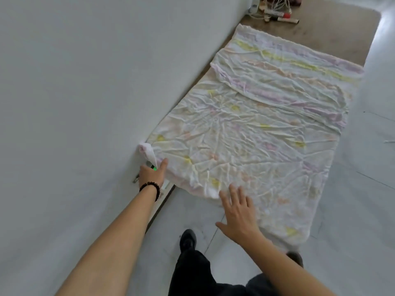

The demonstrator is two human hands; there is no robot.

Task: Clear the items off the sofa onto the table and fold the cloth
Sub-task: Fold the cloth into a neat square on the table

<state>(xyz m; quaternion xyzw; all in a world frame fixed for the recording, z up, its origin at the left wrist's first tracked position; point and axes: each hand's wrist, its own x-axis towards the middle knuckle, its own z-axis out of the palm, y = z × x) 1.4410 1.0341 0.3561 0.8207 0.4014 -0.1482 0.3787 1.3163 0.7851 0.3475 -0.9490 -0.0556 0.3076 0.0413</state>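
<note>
A large crumpled pale cloth (pixel 256 129) with faded pink, yellow and orange marks lies spread over a long brown surface (pixel 333 33), its far end folded back on itself. My left hand (pixel 152 174), a dark bead bracelet on its wrist, is at the cloth's near left corner next to the wall, where a bunched bit of cloth stands up; its fingers are hidden, so I cannot see a grip. My right hand (pixel 239 212) hovers flat with fingers spread over the cloth's near edge and holds nothing.
A white wall (pixel 74 92) runs along the left. Several small items and white cords (pixel 275 11) lie at the far end of the brown surface. Pale tiled floor (pixel 367 189) lies to the right and near me. My dark trousers and shoes (pixel 188 238) are below.
</note>
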